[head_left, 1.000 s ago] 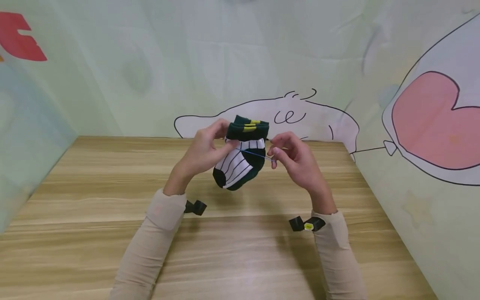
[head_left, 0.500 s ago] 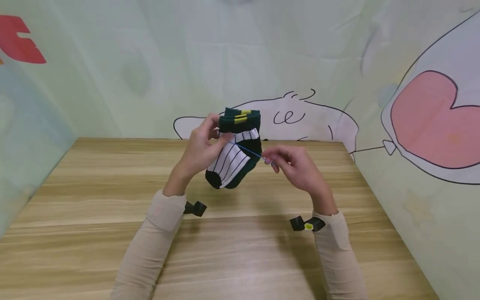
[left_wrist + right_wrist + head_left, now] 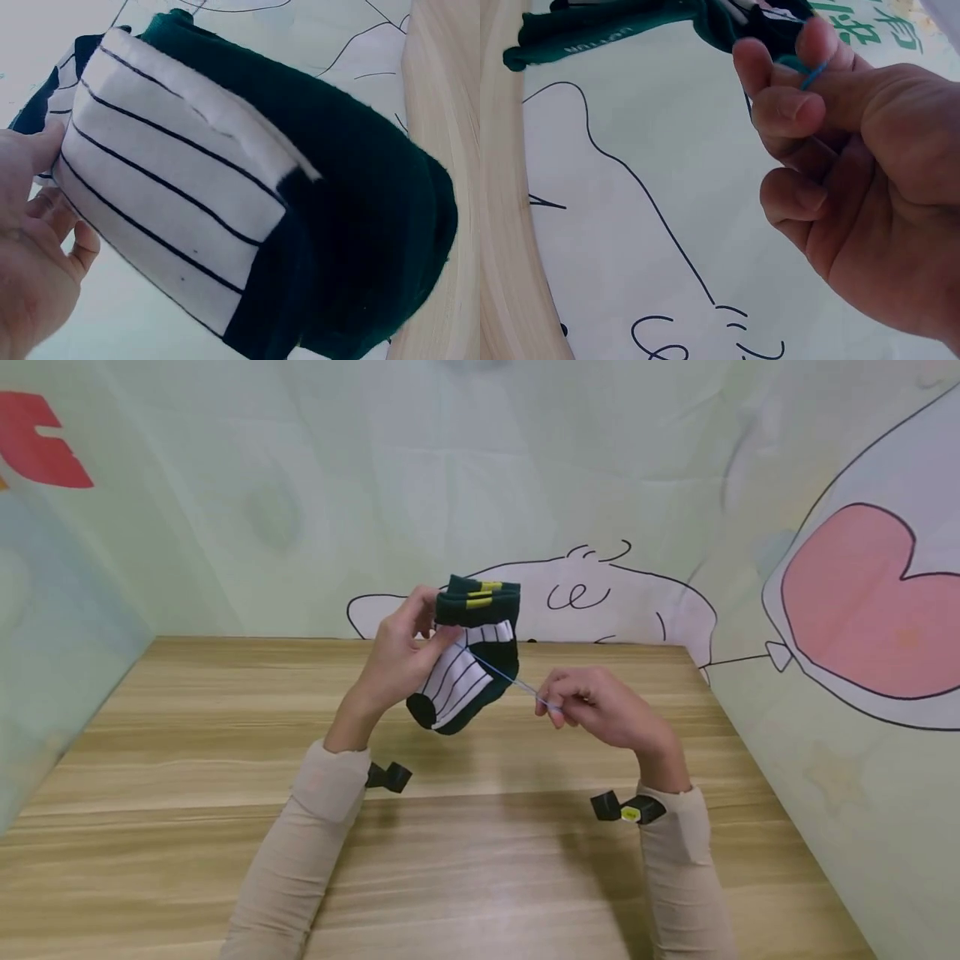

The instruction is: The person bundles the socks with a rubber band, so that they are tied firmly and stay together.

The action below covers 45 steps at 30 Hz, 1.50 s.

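Note:
In the head view my left hand (image 3: pixel 397 652) grips a bundle of small socks above the table, thumb in front. A white sock with dark stripes and dark toe and heel (image 3: pixel 453 681) lies against a dark green sock (image 3: pixel 480 606) whose folded cuff has yellow marks. My right hand (image 3: pixel 600 706), to the right of the bundle, pinches a thin blue string (image 3: pixel 525 687) that runs taut across the socks to my left thumb. The left wrist view shows the striped sock (image 3: pixel 165 157) and green sock (image 3: pixel 375 210) close up; the right wrist view shows the string (image 3: pixel 814 76) at my fingertips.
Below the hands is a wood-grain table (image 3: pixel 480 877). Behind it hangs a pale printed backdrop (image 3: pixel 360 510) with line drawings, and a balloon drawing with a pink heart (image 3: pixel 855 610) is on the right. Each wrist carries a small black device (image 3: pixel 626 810).
The socks have shifted left and slightly up with my left hand, mostly in the first half second. My right hand has moved down, then right, drawing the blue string out longer.

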Available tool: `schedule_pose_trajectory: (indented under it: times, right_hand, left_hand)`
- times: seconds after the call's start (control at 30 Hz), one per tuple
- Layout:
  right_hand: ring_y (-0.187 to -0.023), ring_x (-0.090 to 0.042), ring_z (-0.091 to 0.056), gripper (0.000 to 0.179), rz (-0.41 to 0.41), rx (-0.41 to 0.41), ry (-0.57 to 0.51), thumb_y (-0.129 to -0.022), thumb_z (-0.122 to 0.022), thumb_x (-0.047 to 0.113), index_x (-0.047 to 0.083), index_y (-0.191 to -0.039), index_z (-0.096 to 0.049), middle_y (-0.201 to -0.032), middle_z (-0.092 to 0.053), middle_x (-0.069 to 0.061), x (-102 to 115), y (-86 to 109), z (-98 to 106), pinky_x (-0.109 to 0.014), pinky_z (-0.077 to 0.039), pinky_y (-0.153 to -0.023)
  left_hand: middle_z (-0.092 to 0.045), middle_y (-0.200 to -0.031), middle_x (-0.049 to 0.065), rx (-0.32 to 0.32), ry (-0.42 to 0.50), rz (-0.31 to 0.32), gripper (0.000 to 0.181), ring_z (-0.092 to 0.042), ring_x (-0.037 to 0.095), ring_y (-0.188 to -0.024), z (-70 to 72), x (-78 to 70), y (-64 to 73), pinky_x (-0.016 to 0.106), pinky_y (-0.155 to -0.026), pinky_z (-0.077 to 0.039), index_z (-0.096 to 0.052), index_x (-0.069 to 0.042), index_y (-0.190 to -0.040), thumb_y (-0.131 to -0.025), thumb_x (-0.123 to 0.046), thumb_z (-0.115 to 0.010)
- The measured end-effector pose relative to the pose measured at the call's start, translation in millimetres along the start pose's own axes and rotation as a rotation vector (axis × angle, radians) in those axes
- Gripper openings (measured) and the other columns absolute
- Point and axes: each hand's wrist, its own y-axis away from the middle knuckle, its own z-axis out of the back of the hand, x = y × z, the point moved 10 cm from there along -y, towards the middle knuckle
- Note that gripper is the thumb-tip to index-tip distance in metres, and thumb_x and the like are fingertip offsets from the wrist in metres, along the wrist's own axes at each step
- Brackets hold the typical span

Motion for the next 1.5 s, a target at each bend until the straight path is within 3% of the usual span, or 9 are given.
schedule_pose_trajectory:
  times: [0.2, 0.37, 0.5, 0.6, 0.77, 0.9, 1.03, 1.17, 1.5]
  right_hand:
    - [-0.076, -0.021, -0.059, 0.038, 0.265, 0.148, -0.303, -0.091, -0.047, -0.022, 0.01, -0.079, -0.063, -0.091, -0.067, -0.013, 16, 10.8, -1, -0.029, -0.043, -0.054]
    - [-0.064, -0.02, -0.05, 0.014, 0.515, 0.319, -0.584, -0.098, -0.057, -0.005, 0.002, -0.1, -0.069, -0.087, -0.063, -0.017, 32, 20.2, -5, -0.03, -0.041, -0.048]
    - [-0.058, -0.02, -0.046, 0.024, 0.69, 0.396, -0.787, -0.099, -0.062, 0.009, 0.005, -0.121, -0.07, -0.077, -0.056, -0.016, 45, 23.9, -3, -0.027, -0.039, -0.048]
    - [-0.053, -0.018, -0.045, 0.022, 0.803, 0.388, -0.932, -0.101, -0.059, 0.016, 0.004, -0.116, -0.071, -0.068, -0.05, -0.013, 53, 22.9, 2, -0.028, -0.034, -0.051]
    - [-0.049, -0.014, -0.042, 0.032, 0.894, 0.247, -1.19, -0.101, -0.062, 0.028, -0.002, -0.099, -0.073, -0.059, -0.043, -0.004, 48, 14.5, 16, -0.028, -0.027, -0.055]
    - [-0.056, -0.014, -0.049, 0.038, 0.875, 0.101, -1.447, -0.097, -0.066, 0.032, -0.005, -0.097, -0.073, -0.062, -0.048, -0.002, 29, 6.8, 29, -0.025, -0.038, -0.066]
    - [-0.071, -0.021, -0.064, 0.037, 0.787, -0.105, -1.684, -0.096, -0.066, 0.031, -0.006, -0.095, -0.072, -0.073, -0.064, -0.009, 4, 0.1, 38, -0.037, -0.05, -0.08]
    - [-0.077, -0.023, -0.069, 0.033, 0.632, -0.324, -1.849, -0.093, -0.069, 0.028, -0.005, -0.095, -0.073, -0.082, -0.071, -0.013, -18, -5.5, 40, -0.037, -0.05, -0.072]
    - [-0.097, -0.023, -0.07, 0.037, 0.364, -0.59, -1.821, -0.087, -0.074, 0.028, 0.002, -0.113, -0.072, -0.103, -0.074, -0.011, -36, -16.1, 28, -0.035, -0.053, -0.082]
  left_hand:
    - [-0.062, -0.105, 0.011, -0.001, 0.023, -0.01, 0.029, -0.05, 0.019, -0.083, 1.4, -1.0, 0.1, 0.03, -0.072, -0.036, -0.054, 0.001, -0.12, -0.094, 0.003, -0.066]
    - [-0.064, -0.109, 0.012, 0.003, 0.044, -0.023, 0.029, -0.052, 0.019, -0.084, 0.5, -3.4, -0.4, 0.03, -0.072, -0.036, -0.054, 0.001, -0.121, -0.094, 0.003, -0.066]
    - [-0.064, -0.11, 0.012, 0.013, 0.052, -0.027, 0.03, -0.053, 0.018, -0.084, -1.4, -4.0, -0.6, 0.03, -0.072, -0.037, -0.054, 0.001, -0.121, -0.094, 0.004, -0.066]
    - [-0.064, -0.109, 0.012, 0.019, 0.052, -0.029, 0.03, -0.053, 0.019, -0.084, -2.5, -4.3, -0.4, 0.031, -0.072, -0.037, -0.054, 0.001, -0.12, -0.093, 0.004, -0.066]
    - [-0.063, -0.108, 0.013, 0.013, 0.047, -0.022, 0.031, -0.052, 0.02, -0.086, -1.2, -3.8, 0.1, 0.03, -0.073, -0.037, -0.054, 0.002, -0.121, -0.093, 0.004, -0.067]
    - [-0.064, -0.112, 0.014, 0.009, 0.045, -0.014, 0.034, -0.055, 0.02, -0.089, -0.4, -3.5, 0.3, 0.029, -0.075, -0.039, -0.055, 0.003, -0.126, -0.093, 0.003, -0.066]
    - [-0.066, -0.116, 0.016, 0.007, 0.041, -0.017, 0.036, -0.056, 0.022, -0.089, -0.1, -3.5, 0.2, 0.028, -0.076, -0.041, -0.056, 0.004, -0.128, -0.094, 0.004, -0.065]
    - [-0.066, -0.118, 0.018, 0.006, 0.043, -0.029, 0.036, -0.058, 0.022, -0.089, -0.5, -4.6, -0.3, 0.027, -0.077, -0.044, -0.055, 0.006, -0.128, -0.093, 0.006, -0.065]
    - [-0.064, -0.125, 0.021, 0.028, 0.066, -0.085, 0.04, -0.062, 0.025, -0.096, -3.2, -9.6, -0.8, 0.024, -0.081, -0.05, -0.054, 0.007, -0.129, -0.091, 0.009, -0.066]
